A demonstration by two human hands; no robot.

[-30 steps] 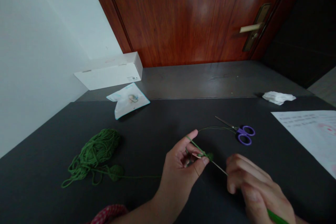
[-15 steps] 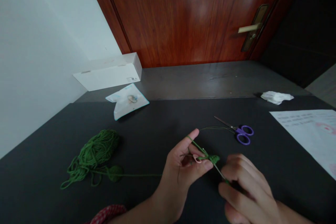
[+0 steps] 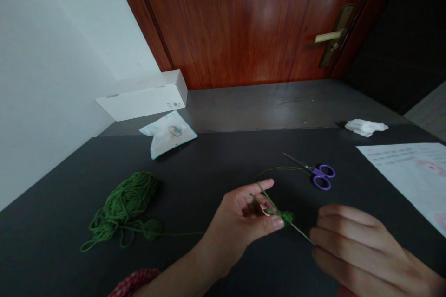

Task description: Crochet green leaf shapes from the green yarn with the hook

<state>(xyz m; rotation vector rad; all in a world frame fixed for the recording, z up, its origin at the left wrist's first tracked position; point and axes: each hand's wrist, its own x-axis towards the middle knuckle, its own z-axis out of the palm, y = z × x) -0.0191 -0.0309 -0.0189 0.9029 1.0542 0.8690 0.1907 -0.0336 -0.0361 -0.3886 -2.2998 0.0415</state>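
Note:
Thumb and fingers of my left hand (image 3: 232, 225) pinch a small piece of green crochet work (image 3: 287, 217). A strand of green yarn (image 3: 267, 196) runs from the raised index finger down to it. A pink stitch marker (image 3: 265, 210) hangs at the piece, beside the thumb. My right hand (image 3: 362, 246) is closed on a thin metal crochet hook (image 3: 302, 233), whose tip end goes into the crochet work; the handle is hidden in the fist. From the left, yarn trails from a small green ball (image 3: 152, 229) beside a loose green skein (image 3: 130, 197).
Purple-handled scissors (image 3: 322, 177) lie beyond my hands, a thin thread near their blades. A plastic packet (image 3: 170, 134) and a white box (image 3: 146, 100) stand back left. To the right are a crumpled white tissue (image 3: 365, 127) and a printed sheet (image 3: 407, 167).
My right hand has moved right, away from the left one, and more of the hook's shaft shows. My left index finger has tipped slightly right and down.

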